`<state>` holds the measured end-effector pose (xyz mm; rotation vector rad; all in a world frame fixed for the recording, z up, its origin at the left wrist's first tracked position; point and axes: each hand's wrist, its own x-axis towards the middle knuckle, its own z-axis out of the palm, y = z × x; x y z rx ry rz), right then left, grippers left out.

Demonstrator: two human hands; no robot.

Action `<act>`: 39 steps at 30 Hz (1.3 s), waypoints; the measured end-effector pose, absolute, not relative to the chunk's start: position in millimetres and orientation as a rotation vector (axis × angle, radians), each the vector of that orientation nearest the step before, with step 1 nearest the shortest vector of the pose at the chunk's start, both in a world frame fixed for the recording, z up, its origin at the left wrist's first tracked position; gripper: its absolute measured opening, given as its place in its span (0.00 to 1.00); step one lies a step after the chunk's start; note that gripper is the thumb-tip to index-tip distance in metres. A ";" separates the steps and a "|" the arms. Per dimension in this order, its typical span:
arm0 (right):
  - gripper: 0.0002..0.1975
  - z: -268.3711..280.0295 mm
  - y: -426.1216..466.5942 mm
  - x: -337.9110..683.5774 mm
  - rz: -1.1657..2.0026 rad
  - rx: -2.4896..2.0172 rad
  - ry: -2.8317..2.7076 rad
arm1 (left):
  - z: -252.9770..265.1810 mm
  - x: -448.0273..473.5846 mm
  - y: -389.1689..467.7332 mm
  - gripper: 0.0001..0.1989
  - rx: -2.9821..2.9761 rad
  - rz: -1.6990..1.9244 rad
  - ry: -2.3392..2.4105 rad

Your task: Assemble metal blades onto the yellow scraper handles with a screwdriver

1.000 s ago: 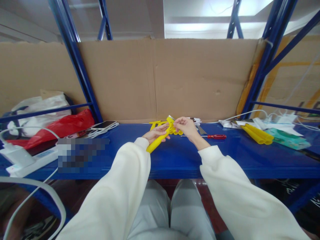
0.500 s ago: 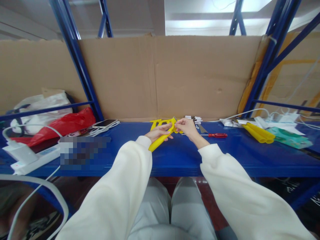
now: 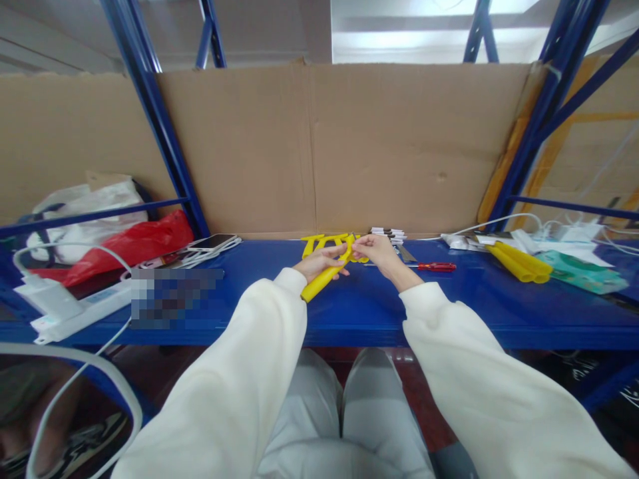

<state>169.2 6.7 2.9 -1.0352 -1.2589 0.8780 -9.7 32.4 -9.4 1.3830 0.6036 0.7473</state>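
Observation:
My left hand (image 3: 319, 263) is wrapped round a yellow tool with a long, thick handle (image 3: 322, 283), which slants up and to the right above the blue table. At the tool's upper end, my right hand (image 3: 375, 251) has its fingertips pinched together against the yellow head; whatever is between them is too small to make out. Behind the hands lie more yellow plastic pieces (image 3: 310, 245), partly covered by the fingers. A screwdriver with a red handle (image 3: 436, 267) lies to the right of my right hand, its shaft pointing left.
Small white-and-black pieces (image 3: 392, 234) and a flat grey metal piece (image 3: 407, 253) lie behind my right hand. Yellow tubes (image 3: 519, 261) and a green packet (image 3: 582, 271) are at right. A power strip (image 3: 84, 309), phone (image 3: 215, 242) and red bag (image 3: 130, 246) are at left. Cardboard (image 3: 389, 146) stands behind.
The view has shifted slightly. Both hands keep nearly the same pose on the yellow tool, with the right fingertips still at its head.

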 end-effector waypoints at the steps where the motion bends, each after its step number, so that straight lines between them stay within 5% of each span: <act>1: 0.13 1.9 7.7 170.3 0.887 -1.010 -1.266 | -8.5 -9.6 31.3 0.35 1.379 0.741 0.600; 39: 0.22 -15.8 27.9 181.9 0.580 -0.945 -1.454 | -10.2 -10.1 33.8 0.37 1.338 0.747 0.485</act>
